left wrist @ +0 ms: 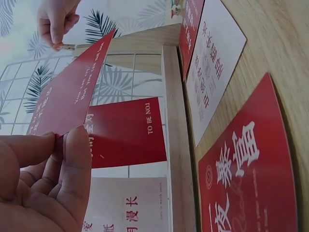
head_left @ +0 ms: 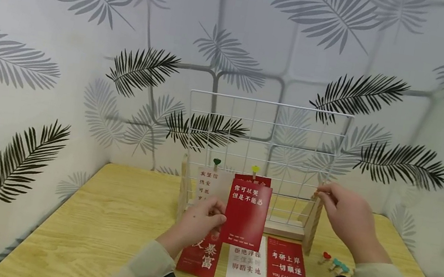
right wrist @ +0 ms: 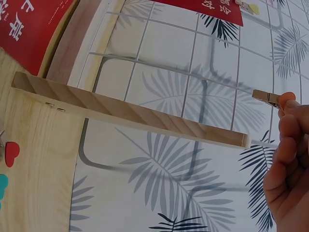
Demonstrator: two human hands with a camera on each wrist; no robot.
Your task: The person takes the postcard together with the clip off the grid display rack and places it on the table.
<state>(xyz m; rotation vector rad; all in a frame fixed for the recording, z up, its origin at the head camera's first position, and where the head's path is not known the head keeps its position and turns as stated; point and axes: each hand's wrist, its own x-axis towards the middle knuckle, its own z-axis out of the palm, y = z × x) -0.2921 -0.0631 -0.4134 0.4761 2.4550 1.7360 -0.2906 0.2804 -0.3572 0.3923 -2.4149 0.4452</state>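
In the head view my left hand (head_left: 197, 223) pinches a red card (head_left: 246, 216) with white lettering by its left edge, holding it up in front of a white wire grid rack (head_left: 270, 102). My right hand (head_left: 349, 220), by the rack's right wooden post (head_left: 312, 226), pinches a small wooden clothespin (right wrist: 265, 97) with an orange end. On the grid hang a white card (head_left: 220, 181) under a green heart clothespin (head_left: 217, 162) and another red card (left wrist: 128, 133) under a yellow clothespin (head_left: 255, 169). The held card partly covers that hung red one in the head view.
Before the rack on the wooden table (head_left: 105, 226) lie a red card (head_left: 203, 262), a white card (head_left: 246, 276) and another red card (head_left: 288, 270). Right of the post are a red heart clothespin (head_left: 326, 256) and teal clothespins (head_left: 342, 265). A leaf-patterned wall (head_left: 179, 22) stands behind.
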